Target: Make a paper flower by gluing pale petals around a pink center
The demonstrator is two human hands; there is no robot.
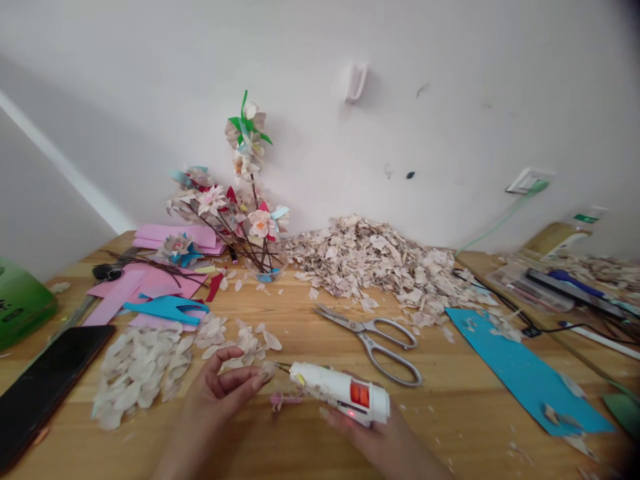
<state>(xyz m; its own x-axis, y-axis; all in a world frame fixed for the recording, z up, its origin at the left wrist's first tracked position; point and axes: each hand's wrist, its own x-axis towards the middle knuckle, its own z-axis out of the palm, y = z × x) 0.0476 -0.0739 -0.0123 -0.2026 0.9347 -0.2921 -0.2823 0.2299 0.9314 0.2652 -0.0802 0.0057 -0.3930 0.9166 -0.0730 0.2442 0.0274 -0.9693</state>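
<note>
My left hand (225, 387) pinches a small pale petal (269, 368) between thumb and forefinger. In my right hand (367, 433) is a white glue gun (330, 389) with an orange window and a small red light; its metal nozzle points left and meets the petal or nearly so. Below the gun's front, a small pink piece (285, 401) lies on the wooden table (280, 453). Loose pale petals (135, 367) are spread left of my left hand, with a smaller group (245, 340) just behind it. Silver scissors (375, 337) lie partly open behind the gun.
Handmade flowers on twigs (250, 220) stand in a glass at the back. A large heap of dry flakes (380, 260) lies along the wall. Blue sheet (520, 367) and cables are right; black phone (55, 387), pink paper (175, 283) and green container (23, 307) are left.
</note>
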